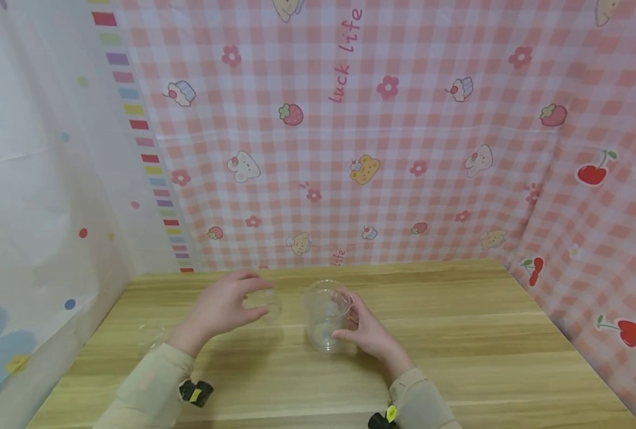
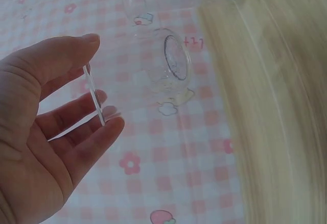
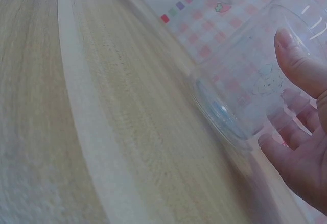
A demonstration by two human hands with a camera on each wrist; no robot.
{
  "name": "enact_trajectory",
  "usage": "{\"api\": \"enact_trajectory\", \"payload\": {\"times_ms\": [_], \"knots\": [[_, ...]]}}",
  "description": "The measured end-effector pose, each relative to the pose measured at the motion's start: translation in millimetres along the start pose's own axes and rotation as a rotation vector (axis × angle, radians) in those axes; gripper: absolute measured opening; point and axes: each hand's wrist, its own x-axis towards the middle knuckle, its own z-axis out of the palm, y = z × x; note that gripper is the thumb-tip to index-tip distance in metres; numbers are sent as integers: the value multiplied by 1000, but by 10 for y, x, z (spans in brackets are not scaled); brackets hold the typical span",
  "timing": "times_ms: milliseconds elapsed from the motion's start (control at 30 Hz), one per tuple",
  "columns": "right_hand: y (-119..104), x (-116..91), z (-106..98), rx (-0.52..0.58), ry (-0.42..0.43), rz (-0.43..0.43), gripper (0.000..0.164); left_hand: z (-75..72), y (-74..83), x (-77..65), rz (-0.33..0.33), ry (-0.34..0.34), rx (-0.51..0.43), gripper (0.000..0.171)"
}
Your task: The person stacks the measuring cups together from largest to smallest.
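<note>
My left hand (image 1: 223, 307) holds a small clear cup (image 1: 272, 305) by its rim, thumb on one side and fingers on the other. In the left wrist view the small cup (image 2: 153, 63) points its base away from the palm. To the right of it, a larger clear cup (image 1: 323, 319) stands upright at the table, a gap apart from the small one. Around the side of the larger cup (image 3: 245, 76) curl the thumb and fingers of my right hand (image 1: 368, 330). Whether its base rests on the wood or hovers just over it, I cannot tell.
Another clear, faint object (image 1: 150, 335) sits on the wooden table (image 1: 473, 351) beside the left forearm, partly hidden by the sleeve. A pink checked cloth (image 1: 323, 149) hangs behind the table's back edge, and a white dotted cloth (image 1: 44, 179) hangs at the left.
</note>
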Motion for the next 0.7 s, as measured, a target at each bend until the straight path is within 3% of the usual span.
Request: {"api": "enact_trajectory", "payload": {"times_ms": [233, 700], "knots": [[11, -3, -4, -8, -1, -1, 84, -28, 41, 51, 26, 38, -14, 44], [7, -8, -1, -1, -9, 4, 85, -135, 161, 127, -4, 49, -55, 43]]}}
